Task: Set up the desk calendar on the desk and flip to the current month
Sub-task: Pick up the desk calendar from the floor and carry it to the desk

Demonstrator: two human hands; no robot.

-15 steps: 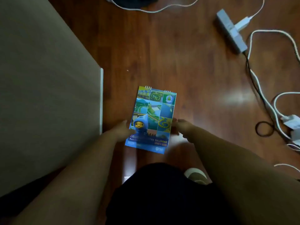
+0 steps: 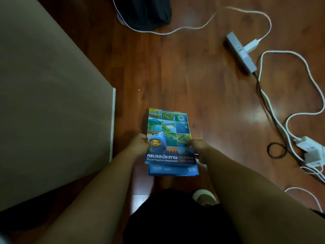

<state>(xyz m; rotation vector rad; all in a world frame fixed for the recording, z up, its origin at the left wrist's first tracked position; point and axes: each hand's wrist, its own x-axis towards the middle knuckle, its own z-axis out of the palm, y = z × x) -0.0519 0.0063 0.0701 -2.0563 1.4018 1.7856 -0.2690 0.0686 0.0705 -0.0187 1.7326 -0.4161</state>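
Now calendar (image 2: 169, 138) between both hands' fingers (image 2: 143, 140).

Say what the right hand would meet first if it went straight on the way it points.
The right hand points up-left, its grip on the calendar edge. Going on, it would likely meet the calendar cover, then the left hand; depth is unclear.

bare forearms with no sleeves showing, dark black clothing (image 2: 175, 217) at the lap, and a pale shoe (image 2: 204, 197) with a tan top.
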